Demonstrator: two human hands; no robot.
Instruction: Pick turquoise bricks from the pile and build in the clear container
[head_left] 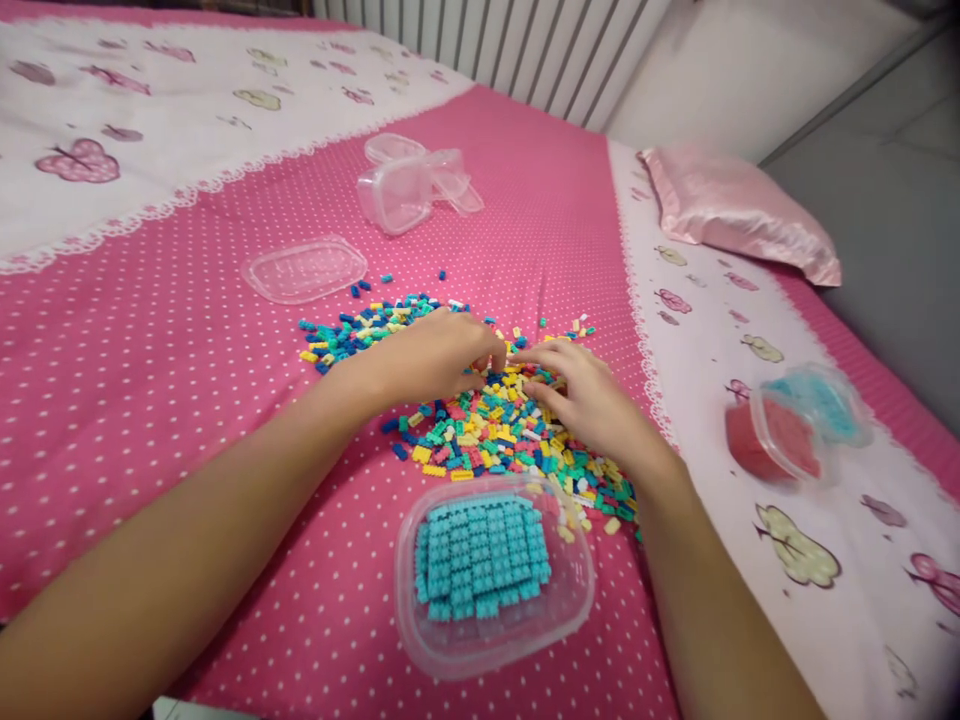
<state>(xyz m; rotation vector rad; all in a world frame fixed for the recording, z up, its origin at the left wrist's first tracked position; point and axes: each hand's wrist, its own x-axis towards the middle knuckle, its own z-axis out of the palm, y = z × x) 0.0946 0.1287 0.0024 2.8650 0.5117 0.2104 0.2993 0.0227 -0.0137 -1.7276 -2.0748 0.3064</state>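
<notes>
A loose heap of small toy building bricks (pixel 480 430) in yellow, green, blue, red and white spreads over the bed. My left hand (pixel 442 355) is over the heap's middle, its fingers curled down and drawn toward the thumb; whatever is between them is hidden. Facing it from the right, my right hand (pixel 585 390) rests at the heap with fingers stretched and the thumb apart, touching bricks. Nearest me is a clear plastic tub (pixel 495 650) containing turquoise bricks (pixel 484 550) packed in rows.
A clear lid (pixel 307 270) lies beyond the heap at left. Further back are stacked clear tubs (pixel 405 190). At right stand a tub of red pieces (pixel 772 440) and a tub of blue pieces (pixel 825 400). A pink pillow (pixel 739 210) lies by the grey wall.
</notes>
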